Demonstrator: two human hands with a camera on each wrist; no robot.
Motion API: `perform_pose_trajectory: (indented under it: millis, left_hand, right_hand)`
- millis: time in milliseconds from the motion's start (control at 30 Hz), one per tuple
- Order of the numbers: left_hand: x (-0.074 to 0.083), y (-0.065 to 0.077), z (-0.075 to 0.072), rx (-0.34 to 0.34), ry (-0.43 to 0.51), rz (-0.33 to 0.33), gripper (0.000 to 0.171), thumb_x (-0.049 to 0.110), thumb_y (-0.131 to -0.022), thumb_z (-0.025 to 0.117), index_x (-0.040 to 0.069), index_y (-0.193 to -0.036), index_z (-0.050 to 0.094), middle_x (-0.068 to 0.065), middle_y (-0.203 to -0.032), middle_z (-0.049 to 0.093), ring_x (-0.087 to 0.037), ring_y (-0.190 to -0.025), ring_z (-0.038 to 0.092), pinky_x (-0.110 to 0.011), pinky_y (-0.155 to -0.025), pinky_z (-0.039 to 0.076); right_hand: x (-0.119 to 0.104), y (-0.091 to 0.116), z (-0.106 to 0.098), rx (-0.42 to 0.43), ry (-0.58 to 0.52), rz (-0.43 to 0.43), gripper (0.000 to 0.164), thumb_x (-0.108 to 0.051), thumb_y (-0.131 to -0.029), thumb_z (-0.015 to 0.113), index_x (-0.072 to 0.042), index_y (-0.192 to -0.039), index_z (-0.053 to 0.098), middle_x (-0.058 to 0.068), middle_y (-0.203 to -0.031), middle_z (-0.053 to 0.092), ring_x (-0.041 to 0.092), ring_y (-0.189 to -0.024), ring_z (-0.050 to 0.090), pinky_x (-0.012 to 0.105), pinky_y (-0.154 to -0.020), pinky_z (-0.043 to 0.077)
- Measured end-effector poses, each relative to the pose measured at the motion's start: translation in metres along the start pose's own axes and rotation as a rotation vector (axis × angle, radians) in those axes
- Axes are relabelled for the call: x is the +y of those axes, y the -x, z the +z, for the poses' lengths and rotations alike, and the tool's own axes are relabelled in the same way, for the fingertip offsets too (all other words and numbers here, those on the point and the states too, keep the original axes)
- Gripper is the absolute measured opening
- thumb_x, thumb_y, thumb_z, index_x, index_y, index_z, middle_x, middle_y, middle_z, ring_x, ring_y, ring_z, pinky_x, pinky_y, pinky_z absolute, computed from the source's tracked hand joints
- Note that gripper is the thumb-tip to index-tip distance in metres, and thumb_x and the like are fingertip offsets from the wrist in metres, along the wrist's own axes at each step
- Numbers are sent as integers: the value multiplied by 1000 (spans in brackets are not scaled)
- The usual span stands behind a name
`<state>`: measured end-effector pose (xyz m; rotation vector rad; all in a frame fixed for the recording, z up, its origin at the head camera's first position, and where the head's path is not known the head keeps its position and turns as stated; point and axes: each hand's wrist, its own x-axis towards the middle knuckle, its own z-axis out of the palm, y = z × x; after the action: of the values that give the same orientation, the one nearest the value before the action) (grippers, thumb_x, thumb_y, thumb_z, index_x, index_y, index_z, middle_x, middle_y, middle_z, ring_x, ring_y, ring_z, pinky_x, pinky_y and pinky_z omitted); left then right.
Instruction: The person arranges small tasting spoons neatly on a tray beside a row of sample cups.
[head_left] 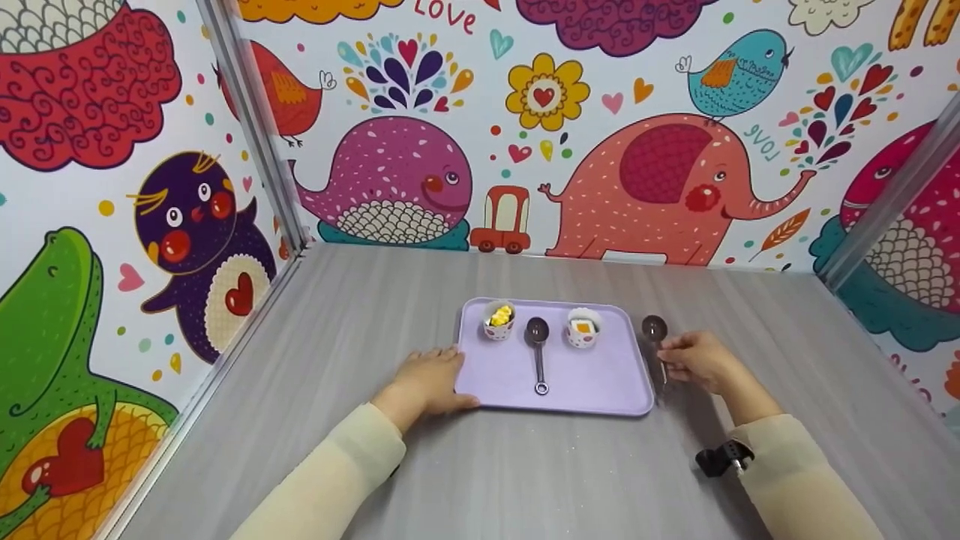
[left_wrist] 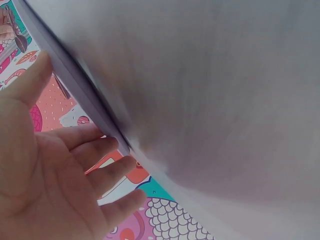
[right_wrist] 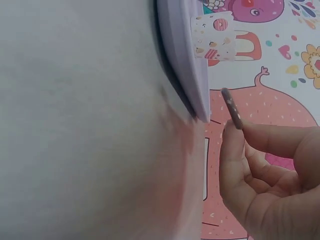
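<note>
Along the left side of a lilac tray (head_left: 495,379), my left hand (head_left: 427,381) touches the rim, fingers extended and thumb at the near corner; the left wrist view shows them along the tray's edge (left_wrist: 75,75). My right hand (head_left: 701,360) pinches the handle of a dark spoon (head_left: 655,328) between thumb and fingers, just right of the tray. In the right wrist view, part of its handle (right_wrist: 231,107) sticks out from the fingertips. A second dark spoon (head_left: 538,331), with a ring at its handle end, lies on the tray between two paper cups.
The left paper cup (head_left: 499,330) contains yellow pieces; the right paper cup (head_left: 583,336) has a white and orange piece. The grey table (head_left: 525,472) is bordered by printed walls (head_left: 510,165) behind and at both sides.
</note>
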<state>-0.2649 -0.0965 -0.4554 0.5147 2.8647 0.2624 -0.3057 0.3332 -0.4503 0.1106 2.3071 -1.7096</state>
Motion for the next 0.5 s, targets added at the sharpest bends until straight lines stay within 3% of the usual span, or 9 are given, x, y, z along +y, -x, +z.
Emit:
perform_pose_trajectory:
  millis: [233, 500]
  left_hand:
    - [-1, 1, 2, 21, -50, 18, 87, 57, -89, 67, -1, -149, 43, -16, -155, 42, -36, -142, 40, -56, -115, 28]
    - [-1, -1, 2, 4, -34, 2, 88, 58, -90, 65, -1, -151, 40, -16, -157, 39, -35, -144, 37, -55, -117, 26]
  right_hand:
    - [-8, 4, 6, 2, 36, -9, 10, 1, -96, 61, 8, -102, 58, -1, -77, 59, 8, -68, 57, 23, -63, 56]
    - [-15, 4, 17, -29, 30, -27, 9, 1, -96, 61, 8, -103, 60, -2, -77, 60, 7, -68, 58, 23, -65, 58]
